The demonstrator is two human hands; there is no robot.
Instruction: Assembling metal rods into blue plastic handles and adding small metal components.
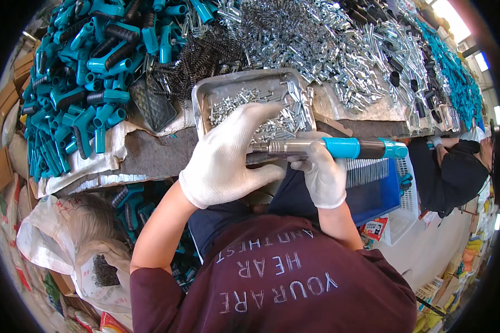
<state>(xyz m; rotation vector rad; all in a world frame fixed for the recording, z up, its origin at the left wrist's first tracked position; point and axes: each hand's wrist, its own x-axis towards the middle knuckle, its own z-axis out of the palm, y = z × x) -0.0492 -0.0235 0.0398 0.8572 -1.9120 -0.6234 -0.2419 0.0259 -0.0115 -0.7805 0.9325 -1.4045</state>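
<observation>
My right hand (326,180), in a white knit glove, is closed around a straight tool with a silver metal barrel and a teal-and-black handle (372,148). The tool lies level, its metal end pointing left and its handle to the right. At the metal tip is my left hand (219,155), also white-gloved, with thumb and fingers spread apart. Just beyond both hands, a metal tray (204,91) on the bench holds many small screws or pins (236,102) and short metal rods (299,102). The gloves partly cover the tray's near side.
Teal handle parts (89,72) are heaped at the far left, beside dark springs (200,61). Piles of shiny metal parts (339,61) spread across the bench. Below right stand a blue crate (375,202) and a white basket (410,205); another person (450,172) sits beyond. A white sack (66,233) stands lower left.
</observation>
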